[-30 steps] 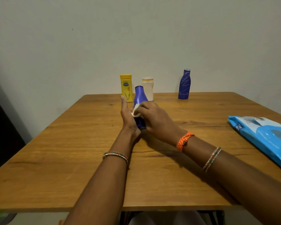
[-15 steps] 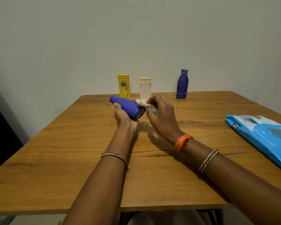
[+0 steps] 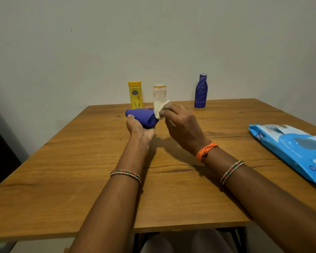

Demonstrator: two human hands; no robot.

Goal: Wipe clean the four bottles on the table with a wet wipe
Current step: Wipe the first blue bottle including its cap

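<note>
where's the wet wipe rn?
Head view, centre: the wet wipe is pinched in the right hand, against the base of the blue bottle held sideways by the left hand.

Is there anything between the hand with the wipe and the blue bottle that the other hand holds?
Nothing visible. The right hand pinches the wet wipe right against the base end of the blue bottle, which the left hand holds on its side above the table. The other three bottles stand farther back.
</note>
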